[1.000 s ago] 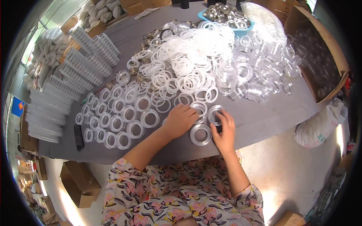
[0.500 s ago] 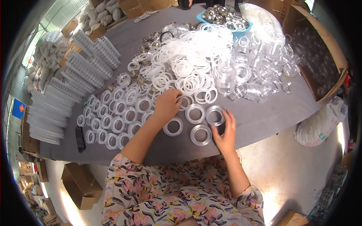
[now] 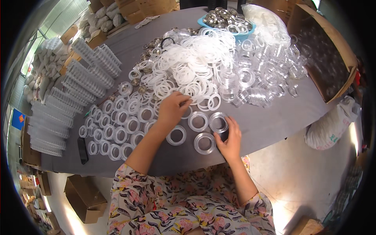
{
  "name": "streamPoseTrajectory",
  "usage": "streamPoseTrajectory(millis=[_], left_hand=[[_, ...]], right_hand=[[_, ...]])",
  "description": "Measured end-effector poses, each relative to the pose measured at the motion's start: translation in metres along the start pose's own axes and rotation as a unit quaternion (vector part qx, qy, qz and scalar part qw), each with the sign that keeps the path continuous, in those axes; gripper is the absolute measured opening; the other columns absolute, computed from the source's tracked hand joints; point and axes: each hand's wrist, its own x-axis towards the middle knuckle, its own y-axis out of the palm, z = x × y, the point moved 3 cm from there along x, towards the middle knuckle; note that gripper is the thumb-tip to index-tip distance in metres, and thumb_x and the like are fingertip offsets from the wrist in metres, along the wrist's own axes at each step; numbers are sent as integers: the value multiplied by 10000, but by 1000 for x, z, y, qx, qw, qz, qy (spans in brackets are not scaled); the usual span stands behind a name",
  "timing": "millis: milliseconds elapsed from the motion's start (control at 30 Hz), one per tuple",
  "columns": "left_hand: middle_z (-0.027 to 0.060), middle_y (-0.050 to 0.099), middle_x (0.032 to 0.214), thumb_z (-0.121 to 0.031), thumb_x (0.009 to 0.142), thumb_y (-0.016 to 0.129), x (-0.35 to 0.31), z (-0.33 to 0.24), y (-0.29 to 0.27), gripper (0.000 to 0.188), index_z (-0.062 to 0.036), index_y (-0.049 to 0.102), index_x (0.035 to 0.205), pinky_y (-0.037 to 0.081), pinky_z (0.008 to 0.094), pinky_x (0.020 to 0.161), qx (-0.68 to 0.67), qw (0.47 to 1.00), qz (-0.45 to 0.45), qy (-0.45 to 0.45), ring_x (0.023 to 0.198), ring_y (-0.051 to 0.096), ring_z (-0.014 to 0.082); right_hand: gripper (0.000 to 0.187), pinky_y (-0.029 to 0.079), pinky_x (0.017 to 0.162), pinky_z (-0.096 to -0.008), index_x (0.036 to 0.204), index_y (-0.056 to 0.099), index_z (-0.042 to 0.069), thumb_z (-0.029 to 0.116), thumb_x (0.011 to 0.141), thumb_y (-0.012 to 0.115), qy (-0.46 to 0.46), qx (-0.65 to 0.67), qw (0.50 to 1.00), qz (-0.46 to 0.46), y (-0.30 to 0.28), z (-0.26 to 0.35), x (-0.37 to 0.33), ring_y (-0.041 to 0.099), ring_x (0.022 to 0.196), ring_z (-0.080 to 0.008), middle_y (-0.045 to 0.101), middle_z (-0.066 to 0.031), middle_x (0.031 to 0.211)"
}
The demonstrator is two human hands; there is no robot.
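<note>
My left hand reaches over the near edge of a pile of flat white rings. Its thumb and fingers are pinched together at the rings; what lies between them I cannot make out. Near the table's front, my right hand curls its thumb and fingers against the edge of a clear plastic ring. Just left of that stand another clear ring and, closer to me, a third clear ring. Beyond my left forearm, several clear rings are laid out in rows.
Stacked clear plastic pieces line the table's left side, near a black phone-like object. Loose clear rings heap up at right, beside an open cardboard box. A blue basin of metal rings stands at the back.
The whole view has shifted slightly, moving the table's contents a little leftward. My left hand has crept a little toward the white rings; my right hand stays at the same clear ring.
</note>
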Motion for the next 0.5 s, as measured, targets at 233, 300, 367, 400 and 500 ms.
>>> streamPoseTrajectory(millis=[233,300,367,400,500], left_hand=[[34,518,717,-141,743,610,-12,-39,57,68,-86,602,783,436,341,638,147,927,22,343,703,535,212],[28,507,735,-159,723,588,-22,-40,68,65,-99,583,745,433,341,658,172,909,51,375,740,526,205],[25,510,754,-153,711,597,-27,-37,73,75,-94,590,757,439,342,667,165,911,108,361,771,528,207],[24,512,764,-150,705,601,-28,-36,75,82,-91,593,762,442,342,672,162,911,136,353,786,529,207],[24,516,759,-151,683,616,-28,-35,74,131,-90,619,799,444,335,678,142,912,150,354,782,533,208]], right_hand=[[735,348,988,-436,1314,401,11,184,694,756,11,37,999,-14,5,-9,0,476,1161,-355,503,-192,1256],[755,348,987,-435,1321,387,-2,192,693,758,36,61,997,-15,6,-9,-1,482,1155,-354,511,-195,1243],[763,350,984,-434,1325,383,-5,200,693,759,39,47,998,-7,5,-9,0,482,1159,-351,512,-196,1242],[767,351,983,-433,1326,382,-7,204,693,759,39,41,998,-2,5,-9,0,481,1160,-349,512,-197,1241],[762,352,980,-433,1323,389,0,215,693,759,22,27,999,0,6,-11,0,480,1163,-344,511,-194,1245]])
